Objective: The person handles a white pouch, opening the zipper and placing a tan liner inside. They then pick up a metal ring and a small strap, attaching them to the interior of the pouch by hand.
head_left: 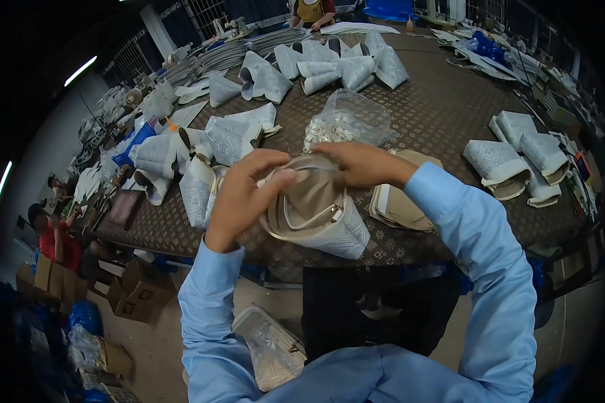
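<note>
A white patterned bag [336, 232] with a beige lining stands tilted at the table's near edge, its mouth turned towards me. A zip shows on the lining inside. My left hand [252, 191] grips the left side of the bag's rim, with the thumb over the edge. At the far right of the rim, my right hand [363, 164] is closed on the bag's edge and lining; some of its fingertips are hidden. Just behind the bag lies a clear plastic bag [349, 117] of small pale pieces. Beside my right forearm is a stack of beige panels [403, 208].
Several similar white bags [269, 74] stand at the back, with more to the left [161, 154] and right [511, 154]. A brown patterned cloth [437, 101] covers the table. Cardboard boxes [141, 289] and a plastic bin [269, 342] are on the floor. Other people are nearby.
</note>
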`<state>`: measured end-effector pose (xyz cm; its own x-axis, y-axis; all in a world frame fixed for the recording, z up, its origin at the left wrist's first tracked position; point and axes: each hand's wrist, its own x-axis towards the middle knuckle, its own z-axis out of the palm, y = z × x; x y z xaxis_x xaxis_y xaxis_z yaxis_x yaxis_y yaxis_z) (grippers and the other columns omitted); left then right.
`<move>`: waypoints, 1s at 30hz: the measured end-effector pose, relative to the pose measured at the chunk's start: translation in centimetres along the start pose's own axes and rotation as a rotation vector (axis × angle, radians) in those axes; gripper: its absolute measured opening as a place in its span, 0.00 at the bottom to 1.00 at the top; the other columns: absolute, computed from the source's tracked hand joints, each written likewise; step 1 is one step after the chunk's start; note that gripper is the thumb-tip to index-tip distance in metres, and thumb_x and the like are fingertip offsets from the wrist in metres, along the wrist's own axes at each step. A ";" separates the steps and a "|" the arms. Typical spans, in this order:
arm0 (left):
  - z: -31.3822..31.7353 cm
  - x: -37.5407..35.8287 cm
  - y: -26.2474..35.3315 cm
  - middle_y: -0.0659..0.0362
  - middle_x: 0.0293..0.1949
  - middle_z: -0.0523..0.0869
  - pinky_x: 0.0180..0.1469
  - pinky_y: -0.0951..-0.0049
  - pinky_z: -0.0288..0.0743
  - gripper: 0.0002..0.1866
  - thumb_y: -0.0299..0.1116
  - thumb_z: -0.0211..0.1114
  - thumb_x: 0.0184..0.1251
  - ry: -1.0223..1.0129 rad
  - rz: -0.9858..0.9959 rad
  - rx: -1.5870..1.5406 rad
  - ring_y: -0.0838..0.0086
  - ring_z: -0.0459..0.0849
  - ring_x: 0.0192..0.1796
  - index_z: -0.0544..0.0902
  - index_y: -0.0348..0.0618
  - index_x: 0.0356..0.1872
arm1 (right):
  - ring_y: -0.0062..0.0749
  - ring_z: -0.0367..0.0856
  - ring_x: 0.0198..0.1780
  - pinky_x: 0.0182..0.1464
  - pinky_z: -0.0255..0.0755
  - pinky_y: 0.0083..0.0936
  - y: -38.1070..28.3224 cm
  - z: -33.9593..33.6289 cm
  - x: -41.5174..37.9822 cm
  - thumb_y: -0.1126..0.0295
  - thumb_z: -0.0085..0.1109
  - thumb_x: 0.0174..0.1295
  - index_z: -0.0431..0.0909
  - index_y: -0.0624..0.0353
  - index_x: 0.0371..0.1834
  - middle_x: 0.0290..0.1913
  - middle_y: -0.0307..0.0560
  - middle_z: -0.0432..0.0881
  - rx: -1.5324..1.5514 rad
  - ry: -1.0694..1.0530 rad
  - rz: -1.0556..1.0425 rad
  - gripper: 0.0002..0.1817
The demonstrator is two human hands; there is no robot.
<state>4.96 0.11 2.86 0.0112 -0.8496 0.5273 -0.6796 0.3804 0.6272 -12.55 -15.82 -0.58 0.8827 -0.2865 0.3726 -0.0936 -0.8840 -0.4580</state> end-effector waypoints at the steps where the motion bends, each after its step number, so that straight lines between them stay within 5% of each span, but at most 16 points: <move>1: 1.1 -0.8 2.2 0.50 0.33 0.83 0.41 0.68 0.76 0.17 0.36 0.69 0.56 -0.059 0.190 0.150 0.62 0.83 0.35 0.81 0.34 0.41 | 0.40 0.84 0.30 0.33 0.77 0.36 -1.3 -0.6 -1.1 0.76 0.52 0.51 0.67 0.57 0.62 0.28 0.53 0.83 0.006 -0.008 0.004 0.30; 3: 3.9 -3.1 4.2 0.48 0.31 0.82 0.40 0.64 0.75 0.17 0.38 0.69 0.55 -0.130 0.200 0.321 0.53 0.82 0.35 0.81 0.34 0.37 | 0.29 0.80 0.20 0.23 0.74 0.27 -4.4 -2.4 -3.3 0.77 0.49 0.53 0.59 0.54 0.69 0.21 0.50 0.80 0.533 -0.119 0.502 0.34; 4: 4.8 -3.7 4.3 0.48 0.30 0.82 0.39 0.62 0.74 0.16 0.39 0.69 0.55 -0.227 0.059 0.325 0.52 0.81 0.36 0.81 0.35 0.36 | 0.20 0.76 0.16 0.14 0.68 0.15 -4.8 -2.0 -4.6 0.79 0.45 0.55 0.60 0.52 0.69 0.19 0.42 0.78 0.602 -0.056 0.494 0.34; 6: 5.9 -4.7 4.8 0.47 0.27 0.81 0.37 0.58 0.71 0.14 0.39 0.69 0.54 -0.389 -0.203 0.139 0.50 0.80 0.36 0.81 0.37 0.32 | 0.20 0.75 0.15 0.15 0.67 0.16 -6.0 -1.4 -7.6 0.79 0.46 0.56 0.63 0.53 0.67 0.18 0.40 0.77 0.632 0.011 0.501 0.31; 9: 6.4 -6.6 7.0 0.48 0.24 0.80 0.34 0.58 0.70 0.14 0.39 0.69 0.54 -0.382 0.036 0.213 0.52 0.79 0.32 0.81 0.38 0.30 | 0.25 0.76 0.21 0.24 0.72 0.22 -7.8 -0.3 -12.8 0.76 0.53 0.58 0.75 0.56 0.56 0.22 0.41 0.77 0.548 0.118 0.404 0.20; 11: 5.8 -7.6 9.1 0.48 0.24 0.80 0.34 0.59 0.69 0.13 0.39 0.69 0.54 -0.466 0.027 0.159 0.53 0.78 0.30 0.81 0.38 0.30 | 0.34 0.78 0.33 0.38 0.73 0.32 -10.4 -0.7 -15.9 0.71 0.64 0.53 0.78 0.57 0.47 0.32 0.45 0.77 -0.287 0.409 -0.034 0.17; 14: 5.8 -9.4 10.5 0.50 0.22 0.79 0.33 0.61 0.69 0.12 0.38 0.69 0.53 -0.565 0.042 0.076 0.57 0.77 0.28 0.82 0.39 0.30 | 0.40 0.76 0.42 0.46 0.71 0.36 -12.5 -0.2 -19.0 0.68 0.71 0.44 0.79 0.57 0.42 0.39 0.47 0.76 0.022 0.167 -0.206 0.19; 16: 6.9 -10.6 10.9 0.51 0.22 0.80 0.35 0.62 0.68 0.11 0.37 0.69 0.54 -0.670 0.051 -0.057 0.57 0.77 0.28 0.82 0.39 0.30 | 0.40 0.77 0.38 0.43 0.72 0.33 -12.2 1.3 -21.1 0.67 0.72 0.43 0.80 0.57 0.38 0.36 0.47 0.77 0.054 0.101 -0.176 0.17; 19: 10.0 -13.6 8.8 0.52 0.22 0.80 0.35 0.63 0.68 0.11 0.37 0.69 0.54 -0.669 0.005 -0.139 0.59 0.77 0.28 0.82 0.40 0.29 | 0.38 0.78 0.35 0.41 0.73 0.28 -11.1 4.6 -23.5 0.65 0.73 0.45 0.80 0.57 0.35 0.33 0.46 0.78 0.494 -0.099 0.028 0.16; 21: 11.6 -14.4 7.5 0.52 0.24 0.81 0.35 0.65 0.68 0.10 0.35 0.70 0.53 -0.737 -0.071 -0.160 0.60 0.77 0.28 0.83 0.39 0.31 | 0.35 0.79 0.33 0.36 0.73 0.26 -10.0 6.4 -24.2 0.62 0.73 0.46 0.79 0.58 0.35 0.31 0.44 0.79 0.794 -0.289 0.394 0.17; 30: 13.4 -15.7 6.2 0.55 0.19 0.78 0.32 0.68 0.63 0.09 0.35 0.70 0.53 -0.730 -0.115 -0.298 0.65 0.73 0.21 0.82 0.40 0.28 | 0.31 0.80 0.30 0.30 0.71 0.24 -11.0 8.7 -26.2 0.67 0.72 0.48 0.80 0.58 0.34 0.31 0.41 0.80 0.616 0.026 0.283 0.13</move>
<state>-9.23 10.94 -9.21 -0.4846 -0.8747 0.0059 -0.4773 0.2701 0.8362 -30.60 4.61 -12.36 0.8508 -0.4915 0.1860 -0.0337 -0.4042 -0.9141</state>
